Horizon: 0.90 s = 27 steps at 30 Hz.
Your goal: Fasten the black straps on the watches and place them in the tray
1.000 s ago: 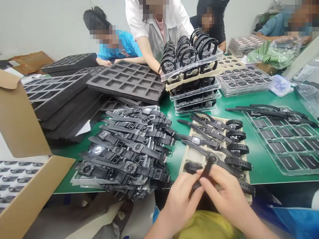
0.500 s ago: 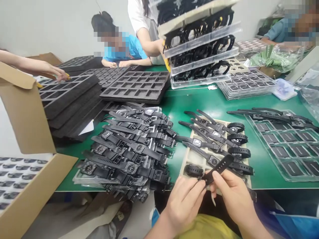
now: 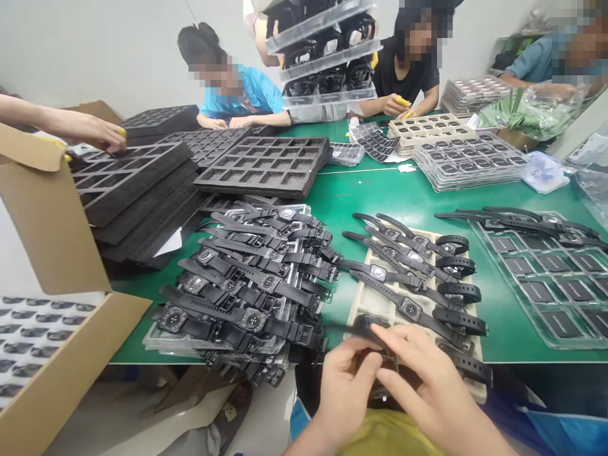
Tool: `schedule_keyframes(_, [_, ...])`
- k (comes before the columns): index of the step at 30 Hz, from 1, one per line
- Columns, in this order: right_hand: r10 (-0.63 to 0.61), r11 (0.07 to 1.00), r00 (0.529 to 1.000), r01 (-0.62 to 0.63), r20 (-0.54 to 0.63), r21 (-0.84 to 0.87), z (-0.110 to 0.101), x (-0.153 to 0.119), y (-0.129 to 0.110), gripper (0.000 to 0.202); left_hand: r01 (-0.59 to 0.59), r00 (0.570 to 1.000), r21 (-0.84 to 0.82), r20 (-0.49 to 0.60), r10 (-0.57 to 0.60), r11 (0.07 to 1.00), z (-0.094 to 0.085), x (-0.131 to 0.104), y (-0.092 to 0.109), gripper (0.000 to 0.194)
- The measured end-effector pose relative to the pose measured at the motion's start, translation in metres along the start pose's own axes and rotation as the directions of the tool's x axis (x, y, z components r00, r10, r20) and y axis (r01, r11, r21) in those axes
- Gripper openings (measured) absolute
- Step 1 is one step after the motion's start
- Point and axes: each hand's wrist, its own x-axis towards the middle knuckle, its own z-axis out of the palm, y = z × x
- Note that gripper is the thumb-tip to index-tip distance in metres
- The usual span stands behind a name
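Observation:
At the table's near edge, my left hand [image 3: 346, 387] and my right hand [image 3: 424, 372] are closed together around a smartwatch with a black strap [image 3: 357, 332]. One strap end sticks out to the left, smeared by motion; the watch body is mostly hidden by my fingers. Just beyond my hands lies a cream tray [image 3: 379, 295] with several black watches, some laid flat with straps spread and others curled into loops along its right side. To the left, a large pile of black smartwatches [image 3: 254, 320] with open straps covers clear plastic trays.
An open cardboard box [image 3: 52, 221] stands at left beside stacked black foam trays [image 3: 142, 209]. At right are a clear tray [image 3: 532, 316] and stacked trays [image 3: 470, 161]. Across the green table [image 3: 342, 193] sit co-workers; a person carries stacked plastic trays [image 3: 327, 60]. Another person's hand [image 3: 95, 130] reaches in from the left.
The strap in my hands has swung from pointing up and right to pointing left. The carried tray stack has moved left and away, uncovering a person in black behind the table.

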Motion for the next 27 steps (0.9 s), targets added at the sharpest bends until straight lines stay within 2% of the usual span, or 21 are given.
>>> schedule_keyframes(2, [-0.008,1.0,1.0,0.008,-0.004,-0.013,0.001,0.0,-0.001,0.044,0.158,0.982,-0.24,-0.06,-0.177,0.958,0.003,-0.001,-0.004,0.032])
schedule_keyframes(4, [0.003,1.0,1.0,-0.004,-0.027,-0.024,0.002,0.001,-0.002,0.039,0.195,0.968,-0.396,-0.069,-0.241,0.897,0.006,0.002,-0.006,0.038])
schedule_keyframes(8, [0.036,0.999,0.999,-0.036,-0.025,-0.032,0.004,0.004,-0.006,0.034,0.185,0.968,-0.539,-0.042,-0.246,0.821,0.007,0.007,-0.004,0.033])
schedule_keyframes(11, [0.143,0.99,0.988,-0.143,0.059,-0.007,0.006,0.004,-0.008,0.038,0.193,0.976,-0.566,0.024,-0.218,0.802,0.006,0.002,-0.001,0.026])
schedule_keyframes(14, [0.233,0.969,0.964,-0.242,0.128,0.056,0.009,0.004,-0.009,0.034,0.153,0.987,-0.501,0.121,-0.106,0.852,0.005,-0.006,0.001,0.035])
schedule_keyframes(17, [0.152,0.975,0.986,-0.161,0.068,0.151,0.01,0.004,-0.007,0.012,0.044,0.983,-0.43,0.18,0.038,0.902,0.003,-0.008,0.001,0.046])
schedule_keyframes(19, [0.09,0.974,0.996,-0.091,0.013,0.207,0.01,0.001,-0.003,0.01,-0.055,0.981,-0.391,0.148,0.123,0.919,0.0,-0.007,0.0,0.042])
schedule_keyframes(21, [0.099,0.96,0.993,-0.081,-0.058,0.268,0.01,-0.004,0.003,0.011,-0.136,0.977,-0.288,0.117,0.176,0.948,-0.005,-0.005,-0.001,0.045])
schedule_keyframes(23, [0.126,0.94,0.985,-0.08,-0.121,0.333,0.009,-0.009,0.009,0.009,-0.13,0.968,-0.137,0.198,0.156,0.982,-0.01,-0.005,-0.003,0.054])
schedule_keyframes(25, [0.101,0.933,0.985,-0.046,-0.138,0.357,0.007,-0.011,0.015,0.01,-0.077,0.949,-0.013,0.304,0.077,0.997,-0.013,-0.006,-0.005,0.051])
schedule_keyframes(27, [0.05,0.948,0.994,-0.017,-0.096,0.319,0.005,-0.009,0.018,0.01,-0.046,0.953,0.033,0.302,0.034,0.998,-0.014,-0.006,-0.009,0.051])
